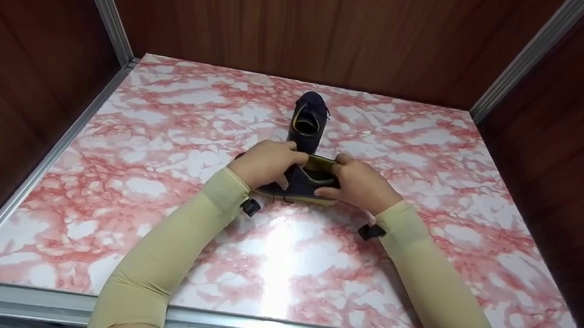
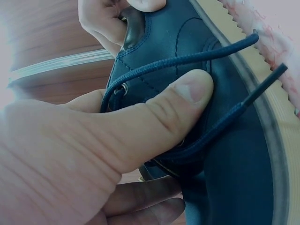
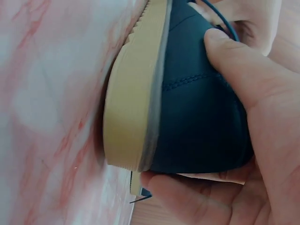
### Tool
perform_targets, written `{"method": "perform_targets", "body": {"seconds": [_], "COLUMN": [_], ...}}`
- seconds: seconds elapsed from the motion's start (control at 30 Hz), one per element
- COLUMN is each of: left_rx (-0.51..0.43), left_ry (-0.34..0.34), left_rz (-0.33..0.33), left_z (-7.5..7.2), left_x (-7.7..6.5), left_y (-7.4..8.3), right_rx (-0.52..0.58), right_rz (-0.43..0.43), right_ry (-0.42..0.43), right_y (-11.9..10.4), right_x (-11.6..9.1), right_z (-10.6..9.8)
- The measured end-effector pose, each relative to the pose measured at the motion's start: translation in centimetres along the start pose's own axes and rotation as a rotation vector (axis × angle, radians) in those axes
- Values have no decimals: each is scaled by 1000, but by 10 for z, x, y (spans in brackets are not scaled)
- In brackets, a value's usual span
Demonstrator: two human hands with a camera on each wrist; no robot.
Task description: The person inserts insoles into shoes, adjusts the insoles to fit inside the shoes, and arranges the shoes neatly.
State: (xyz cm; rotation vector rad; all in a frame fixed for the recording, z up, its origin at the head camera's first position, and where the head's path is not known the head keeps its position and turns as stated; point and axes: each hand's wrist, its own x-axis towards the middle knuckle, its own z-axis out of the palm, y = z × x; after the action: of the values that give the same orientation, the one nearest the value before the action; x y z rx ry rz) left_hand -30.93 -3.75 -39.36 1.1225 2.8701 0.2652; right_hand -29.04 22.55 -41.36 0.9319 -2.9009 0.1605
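Note:
A dark navy lace-up shoe (image 1: 298, 184) with a tan sole lies crosswise on the tabletop, toe to the left. My left hand (image 1: 267, 165) grips its front part; in the left wrist view the thumb presses the side by the eyelets, between two loose ends of a dark lace (image 2: 183, 59). Around the heel, my right hand (image 1: 363, 185) holds the shoe, thumb along the near side and fingers behind the heel, as the right wrist view shows. The sole (image 3: 133, 103) faces the tabletop. Just beyond stands a matching shoe (image 1: 311, 105), toe pointing away, its heel end partly hidden.
The table has a red-and-white marbled top (image 1: 171, 187) with a metal front edge (image 1: 243, 324). Dark wood panels (image 1: 299, 29) enclose it at the back and both sides, with metal posts (image 1: 110, 19) in the corners.

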Motion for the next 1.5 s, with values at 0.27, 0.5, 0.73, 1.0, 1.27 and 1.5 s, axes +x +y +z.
{"method": "perform_targets", "body": {"seconds": [0.27, 0.5, 0.73, 1.0, 1.27, 1.5], "left_rx": [-13, 28, 22, 18, -7, 36], "left_ry": [-8, 11, 21, 5, 3, 11], "left_rz": [-4, 23, 27, 23, 8, 28], "left_z": [-1, 1, 0, 0, 0, 0], "left_x": [0, 2, 2, 3, 2, 1], "left_y": [0, -1, -2, -1, -2, -1], "right_rx": [-22, -28, -13, 193, 341, 502], "right_rz": [6, -31, -34, -109, -123, -133], "right_ry": [-10, 14, 4, -45, -89, -109], "right_y": [0, 2, 4, 10, 15, 18], "right_x": [0, 0, 2, 4, 6, 5], "right_z": [0, 1, 0, 0, 1, 2]}}
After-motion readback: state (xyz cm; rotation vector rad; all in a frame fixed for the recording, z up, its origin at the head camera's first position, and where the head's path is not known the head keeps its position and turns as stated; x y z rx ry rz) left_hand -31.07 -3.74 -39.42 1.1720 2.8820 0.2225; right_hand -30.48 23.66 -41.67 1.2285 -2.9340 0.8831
